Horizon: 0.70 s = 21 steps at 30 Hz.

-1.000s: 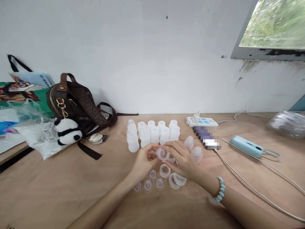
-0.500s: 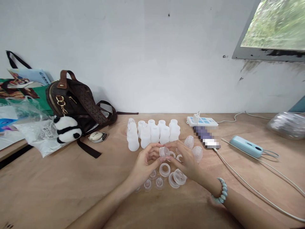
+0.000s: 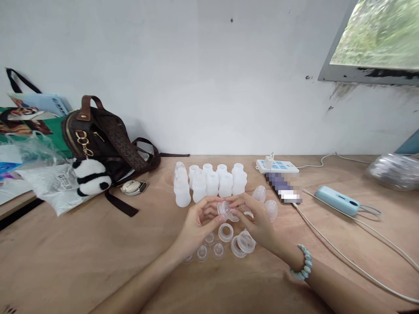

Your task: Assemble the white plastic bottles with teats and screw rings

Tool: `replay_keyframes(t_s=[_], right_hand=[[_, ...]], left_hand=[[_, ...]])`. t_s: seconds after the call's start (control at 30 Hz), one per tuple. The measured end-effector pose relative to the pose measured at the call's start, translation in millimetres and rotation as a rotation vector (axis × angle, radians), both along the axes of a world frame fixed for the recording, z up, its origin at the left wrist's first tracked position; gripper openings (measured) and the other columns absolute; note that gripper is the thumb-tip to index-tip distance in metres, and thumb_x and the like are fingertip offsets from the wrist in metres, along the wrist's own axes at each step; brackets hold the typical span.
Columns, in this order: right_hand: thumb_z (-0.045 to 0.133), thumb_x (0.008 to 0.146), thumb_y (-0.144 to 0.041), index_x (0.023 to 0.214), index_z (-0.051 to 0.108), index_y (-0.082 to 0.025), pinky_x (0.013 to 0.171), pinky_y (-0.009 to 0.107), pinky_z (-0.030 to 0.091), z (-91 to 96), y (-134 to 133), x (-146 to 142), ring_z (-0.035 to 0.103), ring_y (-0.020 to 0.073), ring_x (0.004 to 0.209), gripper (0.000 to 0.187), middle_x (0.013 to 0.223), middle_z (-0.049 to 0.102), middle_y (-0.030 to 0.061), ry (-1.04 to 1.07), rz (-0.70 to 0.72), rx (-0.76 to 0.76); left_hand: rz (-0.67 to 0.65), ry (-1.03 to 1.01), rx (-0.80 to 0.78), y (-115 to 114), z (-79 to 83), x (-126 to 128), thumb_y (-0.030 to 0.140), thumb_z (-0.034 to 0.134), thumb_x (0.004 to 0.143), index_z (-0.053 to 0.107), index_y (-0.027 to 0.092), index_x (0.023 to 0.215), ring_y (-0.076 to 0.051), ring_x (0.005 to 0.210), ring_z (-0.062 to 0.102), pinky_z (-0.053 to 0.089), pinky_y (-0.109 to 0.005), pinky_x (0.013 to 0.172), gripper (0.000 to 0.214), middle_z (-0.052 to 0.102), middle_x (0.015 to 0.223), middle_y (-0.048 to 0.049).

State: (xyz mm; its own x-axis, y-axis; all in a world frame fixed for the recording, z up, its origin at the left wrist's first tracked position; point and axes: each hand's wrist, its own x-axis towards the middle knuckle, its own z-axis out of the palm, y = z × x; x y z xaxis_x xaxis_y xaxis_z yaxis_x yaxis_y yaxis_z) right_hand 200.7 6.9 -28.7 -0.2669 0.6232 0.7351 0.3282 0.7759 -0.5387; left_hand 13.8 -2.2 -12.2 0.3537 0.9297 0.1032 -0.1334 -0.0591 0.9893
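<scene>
Between my hands is a clear baby bottle nipple in a screw ring (image 3: 224, 210), held above the table. My left hand (image 3: 200, 220) grips the ring's threaded side with its thumb and fingers. At the other side, the fingertips of my right hand (image 3: 254, 214) pinch the nipple. Below them lie loose screw rings (image 3: 225, 239) and several clear nipples (image 3: 218, 250); my hands partly hide some of these. Translucent white bottles (image 3: 182, 194) stand in rows just behind. Two clear domed caps (image 3: 270, 210) rest right of my right hand.
A brown backpack (image 3: 98, 135) with a panda charm (image 3: 93, 178) leans at the left, beside a plastic bag (image 3: 49, 187). On the right are a power strip (image 3: 284, 167), a phone (image 3: 278, 185), a blue device (image 3: 337, 200) and a trailing white cable (image 3: 340, 259).
The nipple and ring have turned slightly in my fingers, and my right fingertips have shifted a little on the nipple. The view has drifted marginally.
</scene>
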Motion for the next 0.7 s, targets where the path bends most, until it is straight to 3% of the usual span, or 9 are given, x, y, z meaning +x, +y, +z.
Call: replay_keyframes(t_s=[0.3,0.43,0.7], right_hand=[[0.048,0.096,-0.017,0.090,0.055,-0.019,0.069,0.025,0.050,-2.3,-6.2,-6.6,0.062,0.0140,0.082,0.009,0.093,0.067,0.0054,-0.010,-0.008,0.084],[0.042,0.098,-0.018,0.090,0.051,-0.019,0.077,0.030,0.050,-1.7,-8.9,-8.8,0.060,0.0169,0.094,0.012,0.100,0.062,0.0075,-0.030,-0.022,0.122],[0.037,0.100,-0.019,0.087,0.050,-0.018,0.082,0.034,0.048,-0.5,-7.7,-6.1,0.055,0.0194,0.100,0.018,0.106,0.056,0.0099,-0.157,-0.092,0.230]], left_hand=[[0.137,0.203,0.285,-8.4,-2.4,3.1,0.039,0.081,0.069,0.063,0.021,0.096,-0.013,0.092,0.055,0.052,-0.022,0.078,0.038,0.054,0.103,-0.0030],[0.057,0.191,0.251,-10.5,-2.2,2.7,0.039,0.075,0.074,0.058,0.021,0.101,-0.017,0.105,0.059,0.052,-0.025,0.084,0.036,0.058,0.113,-0.0053],[-0.025,0.157,0.127,-10.5,-2.4,0.3,0.037,0.076,0.072,0.053,0.018,0.093,-0.011,0.081,0.063,0.049,-0.019,0.070,0.036,0.067,0.088,-0.0013]])
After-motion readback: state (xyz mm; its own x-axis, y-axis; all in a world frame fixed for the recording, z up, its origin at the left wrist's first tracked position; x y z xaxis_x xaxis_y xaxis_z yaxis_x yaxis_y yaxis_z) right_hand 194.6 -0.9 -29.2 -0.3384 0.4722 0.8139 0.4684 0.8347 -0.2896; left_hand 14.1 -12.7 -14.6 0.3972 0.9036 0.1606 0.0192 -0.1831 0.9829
